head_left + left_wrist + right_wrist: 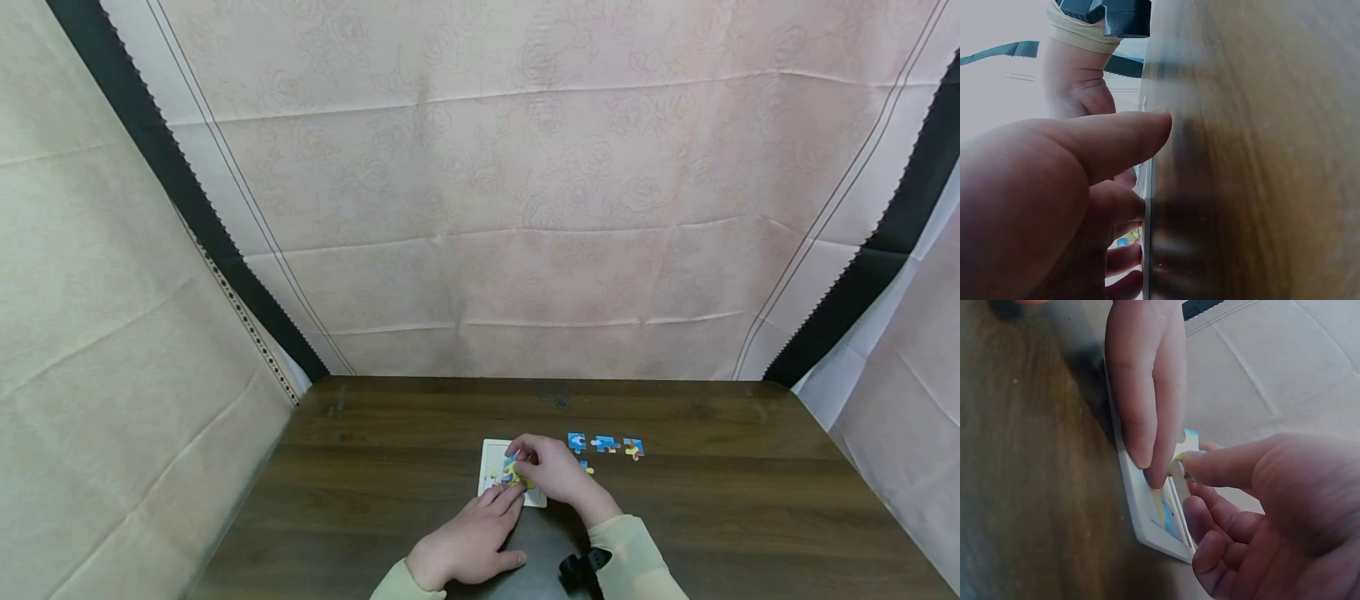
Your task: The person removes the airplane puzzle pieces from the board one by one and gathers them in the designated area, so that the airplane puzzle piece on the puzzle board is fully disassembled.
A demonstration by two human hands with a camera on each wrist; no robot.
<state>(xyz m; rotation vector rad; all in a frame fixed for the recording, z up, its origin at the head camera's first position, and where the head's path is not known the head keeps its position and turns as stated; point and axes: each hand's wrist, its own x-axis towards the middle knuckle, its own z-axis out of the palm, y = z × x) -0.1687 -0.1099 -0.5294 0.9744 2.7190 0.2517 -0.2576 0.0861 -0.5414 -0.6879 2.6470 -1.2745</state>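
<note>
A white puzzle tray (486,467) lies on the table, with blue and yellow jigsaw pieces inside its rim. The fingertips of my left hand (476,537) rest on the tray's near edge, fingers extended and thumb apart. Over the tray, my right hand (555,471) pinches a jigsaw piece (1190,440) between thumb and fingers; in the right wrist view it stands tilted above the tray frame (1134,509). Fingers hide part of the piece and much of the tray's inside. In the left wrist view, my left thumb (1129,134) covers most of the work.
Three loose jigsaw pieces, a left one (576,442), a middle one (604,444) and a right one (634,448), lie right of the tray. Another piece (586,467) shows beside my right wrist. Light cloth (525,208) hangs behind the brown table (360,467).
</note>
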